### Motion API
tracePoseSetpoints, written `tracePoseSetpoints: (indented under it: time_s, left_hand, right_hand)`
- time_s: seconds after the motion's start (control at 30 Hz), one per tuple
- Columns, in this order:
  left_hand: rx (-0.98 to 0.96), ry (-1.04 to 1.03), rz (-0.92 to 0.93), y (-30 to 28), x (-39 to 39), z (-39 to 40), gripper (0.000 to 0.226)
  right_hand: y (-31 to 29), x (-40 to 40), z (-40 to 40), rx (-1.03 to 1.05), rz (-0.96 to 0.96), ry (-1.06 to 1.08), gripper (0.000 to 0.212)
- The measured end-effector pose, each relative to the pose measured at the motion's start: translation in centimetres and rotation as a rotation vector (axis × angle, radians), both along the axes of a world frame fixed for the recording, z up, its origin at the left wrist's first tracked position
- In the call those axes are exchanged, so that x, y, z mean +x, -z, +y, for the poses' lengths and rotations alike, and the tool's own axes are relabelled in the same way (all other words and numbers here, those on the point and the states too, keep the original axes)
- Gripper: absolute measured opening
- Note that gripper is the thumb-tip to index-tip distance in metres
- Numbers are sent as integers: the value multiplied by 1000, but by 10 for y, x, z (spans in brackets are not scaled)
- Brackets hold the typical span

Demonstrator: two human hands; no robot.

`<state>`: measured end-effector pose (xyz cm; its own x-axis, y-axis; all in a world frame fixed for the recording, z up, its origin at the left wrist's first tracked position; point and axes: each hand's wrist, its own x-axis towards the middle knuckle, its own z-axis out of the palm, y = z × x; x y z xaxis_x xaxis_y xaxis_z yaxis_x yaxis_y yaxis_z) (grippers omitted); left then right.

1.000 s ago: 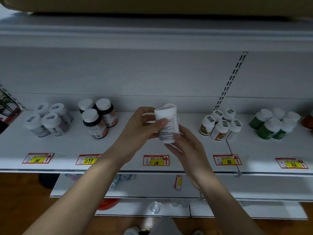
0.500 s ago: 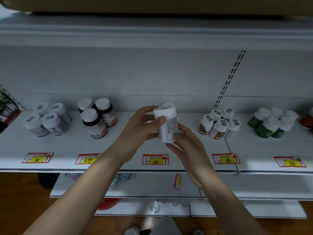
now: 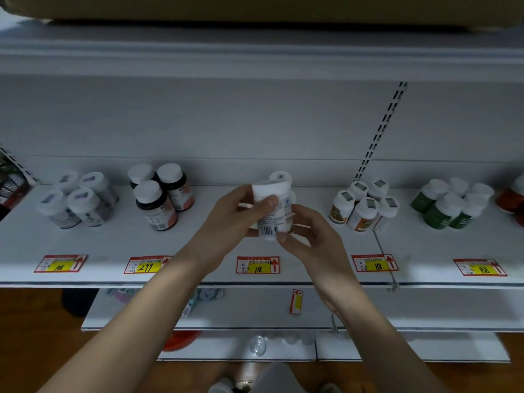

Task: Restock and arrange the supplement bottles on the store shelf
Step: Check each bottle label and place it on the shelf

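Note:
Both hands hold a white supplement bottle (image 3: 274, 214) above the middle of the white shelf (image 3: 215, 251). My left hand (image 3: 232, 219) grips its capped upper part, thumb across the front. My right hand (image 3: 312, 236) cups its base with curled fingers. A barcode on the label faces me. Behind the held bottle another white bottle (image 3: 280, 177) stands on the shelf, mostly hidden. The spot lies above the price tag marked 118 (image 3: 258, 265).
On the shelf stand several grey-label white bottles (image 3: 76, 199), three dark bottles (image 3: 158, 197), several orange-label white bottles (image 3: 365, 205) and several green bottles (image 3: 450, 205). Price tags line the front edge. Lower shelves (image 3: 226, 310) jut out below.
The bottle has been turned between my hands, so the barcode now faces me. Both hands stay at the same place over the shelf.

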<state>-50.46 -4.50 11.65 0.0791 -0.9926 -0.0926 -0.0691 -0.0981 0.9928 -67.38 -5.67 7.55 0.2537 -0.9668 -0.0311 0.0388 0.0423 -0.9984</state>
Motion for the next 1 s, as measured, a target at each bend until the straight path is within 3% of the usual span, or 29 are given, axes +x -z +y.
tracePoseSetpoints:
  time_s: [0.1,0.27,0.4,0.57,0.73,1.0]
  left_hand:
    - [-1,-7,40,1,1,1,44]
    - [11,-15,146,2,0,3,26]
    - [25,-16,146,0,0,6,23]
    - [30,22,38,-5,1,9,37]
    - [12,29,-6,-6,1,11,50]
    - [-125,83,-93,-13,4,14,50]
  right_hand:
    - [-2,-3,-2,61,-102,-8,30]
    - [-9,-7,-2,137,-202,-94,31]
    - [-7,-7,-2,97,-148,-62,31]
    - [-6,-8,-1,-3,-1,-30,37]
    - [-8,-6,1,-33,32,-47,44]
    - [-21,-10,2,-130,21,-101,56]
